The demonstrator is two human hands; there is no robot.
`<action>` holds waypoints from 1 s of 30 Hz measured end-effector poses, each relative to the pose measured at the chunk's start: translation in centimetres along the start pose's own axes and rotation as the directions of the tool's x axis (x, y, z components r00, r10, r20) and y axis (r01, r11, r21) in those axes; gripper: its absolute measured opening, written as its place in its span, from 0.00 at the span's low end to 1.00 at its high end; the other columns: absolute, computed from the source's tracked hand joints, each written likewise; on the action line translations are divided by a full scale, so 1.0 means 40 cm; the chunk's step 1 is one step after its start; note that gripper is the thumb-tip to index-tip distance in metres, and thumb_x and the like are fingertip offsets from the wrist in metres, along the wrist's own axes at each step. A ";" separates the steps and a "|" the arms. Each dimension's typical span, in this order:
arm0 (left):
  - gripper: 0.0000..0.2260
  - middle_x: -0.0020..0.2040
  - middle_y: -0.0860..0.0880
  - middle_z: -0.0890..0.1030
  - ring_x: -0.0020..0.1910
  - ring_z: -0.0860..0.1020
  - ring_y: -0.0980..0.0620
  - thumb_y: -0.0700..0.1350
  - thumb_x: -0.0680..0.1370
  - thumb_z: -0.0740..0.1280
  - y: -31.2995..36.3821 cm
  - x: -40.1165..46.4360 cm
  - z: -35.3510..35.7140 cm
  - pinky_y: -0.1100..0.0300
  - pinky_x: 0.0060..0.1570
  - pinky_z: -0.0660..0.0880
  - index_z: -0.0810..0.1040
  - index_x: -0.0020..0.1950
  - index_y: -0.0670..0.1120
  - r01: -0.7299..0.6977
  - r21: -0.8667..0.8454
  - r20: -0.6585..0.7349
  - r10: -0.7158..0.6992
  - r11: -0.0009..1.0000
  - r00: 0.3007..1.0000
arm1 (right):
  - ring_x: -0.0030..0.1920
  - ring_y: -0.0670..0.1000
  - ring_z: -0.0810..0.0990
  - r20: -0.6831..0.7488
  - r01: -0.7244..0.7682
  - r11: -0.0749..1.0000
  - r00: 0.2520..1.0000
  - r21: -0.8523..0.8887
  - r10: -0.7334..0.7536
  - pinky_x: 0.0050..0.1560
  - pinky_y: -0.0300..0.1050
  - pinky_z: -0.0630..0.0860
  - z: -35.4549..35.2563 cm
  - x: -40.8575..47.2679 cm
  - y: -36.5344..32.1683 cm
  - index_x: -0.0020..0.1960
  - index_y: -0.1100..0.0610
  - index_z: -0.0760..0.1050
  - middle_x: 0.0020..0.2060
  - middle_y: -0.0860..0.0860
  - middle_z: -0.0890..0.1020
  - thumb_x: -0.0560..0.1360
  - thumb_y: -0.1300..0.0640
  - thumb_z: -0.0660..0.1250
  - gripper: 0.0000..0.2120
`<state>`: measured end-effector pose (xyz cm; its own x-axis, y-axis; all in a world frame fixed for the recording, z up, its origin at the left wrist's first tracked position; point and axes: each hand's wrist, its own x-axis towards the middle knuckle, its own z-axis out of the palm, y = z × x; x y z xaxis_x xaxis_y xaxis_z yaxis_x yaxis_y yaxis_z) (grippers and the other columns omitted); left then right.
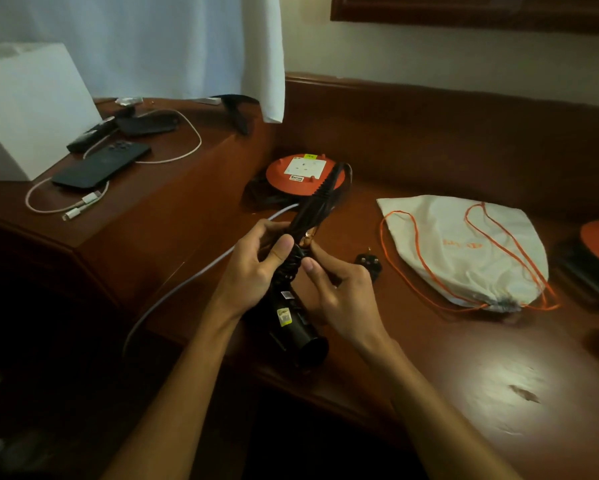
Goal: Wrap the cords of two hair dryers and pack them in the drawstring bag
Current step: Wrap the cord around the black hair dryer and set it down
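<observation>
While I am gripping the hair dryer above the desk in my left hand, my right hand is pinching its cord; slackening could be letting the coils spring loose, well short of the drawstring bag.

The drawstring bag lies on the desk right of the held hair dryer, a plug between them, apparently a cable reel behind.

desk | drawstring bag | plug | orange reel
</observation>
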<state>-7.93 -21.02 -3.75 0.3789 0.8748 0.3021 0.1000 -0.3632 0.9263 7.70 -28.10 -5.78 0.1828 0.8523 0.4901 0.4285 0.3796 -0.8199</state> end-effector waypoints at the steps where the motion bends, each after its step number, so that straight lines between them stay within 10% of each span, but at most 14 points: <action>1: 0.12 0.53 0.51 0.84 0.54 0.83 0.56 0.50 0.80 0.66 0.000 -0.004 0.001 0.64 0.51 0.76 0.76 0.61 0.46 -0.025 0.014 -0.003 0.025 1.000 1.000 | 0.58 0.26 0.75 -0.002 0.010 1.000 1.000 -0.008 -0.010 0.56 0.25 0.72 0.004 -0.005 0.002 0.69 0.62 0.75 0.58 0.35 0.77 0.80 0.62 0.68 0.18; 7: 0.12 0.51 0.50 0.85 0.51 0.84 0.52 0.48 0.80 0.67 -0.008 -0.007 -0.006 0.62 0.49 0.77 0.77 0.60 0.43 -0.061 -0.018 0.002 0.061 0.998 0.998 | 0.37 0.46 0.85 0.072 0.140 0.984 0.989 -0.112 -0.132 0.38 0.45 0.80 -0.018 0.002 0.002 0.68 0.56 0.78 0.44 0.51 0.88 0.81 0.56 0.67 0.16; 10: 0.14 0.52 0.48 0.85 0.53 0.84 0.49 0.51 0.79 0.69 -0.003 -0.003 -0.005 0.58 0.50 0.78 0.78 0.60 0.44 -0.056 0.005 0.054 0.055 0.998 0.997 | 0.34 0.44 0.82 0.324 0.134 0.983 0.942 -0.128 -0.086 0.35 0.37 0.76 -0.096 0.036 -0.004 0.50 0.44 0.79 0.34 0.47 0.83 0.82 0.52 0.64 0.06; 15: 0.17 0.53 0.48 0.86 0.53 0.84 0.50 0.53 0.76 0.71 0.012 -0.009 -0.014 0.60 0.51 0.78 0.80 0.60 0.44 -0.024 -0.035 0.101 0.027 0.999 0.994 | 0.28 0.52 0.75 0.551 0.050 0.944 0.822 -0.327 0.147 0.32 0.52 0.72 -0.205 0.073 0.098 0.34 0.54 0.73 0.27 0.51 0.75 0.82 0.41 0.60 0.23; 22: 0.17 0.53 0.58 0.84 0.52 0.83 0.56 0.61 0.75 0.71 0.028 -0.027 0.035 0.46 0.54 0.79 0.78 0.59 0.56 -0.093 0.312 0.271 0.005 0.945 0.962 | 0.30 0.49 0.75 0.623 0.096 0.855 0.726 -0.510 0.291 0.33 0.48 0.73 -0.217 0.196 0.090 0.33 0.54 0.74 0.28 0.51 0.75 0.76 0.65 0.71 0.15; 30: 0.39 0.67 0.50 0.79 0.67 0.76 0.45 0.72 0.74 0.64 0.035 0.005 0.078 0.46 0.62 0.69 0.52 0.78 0.57 -0.113 0.721 0.386 -0.262 0.683 0.884 | 0.27 0.47 0.69 0.672 0.247 0.818 0.710 -0.520 0.213 0.28 0.41 0.63 -0.191 0.274 -0.003 0.35 0.62 0.78 0.28 0.56 0.78 0.77 0.46 0.72 0.21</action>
<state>-4.85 -22.37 -3.09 0.6644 0.7448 -0.0622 0.6892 -0.5783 0.4365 16.40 -21.55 1.96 -0.3736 0.9272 -0.0252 0.8556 0.3340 -0.3954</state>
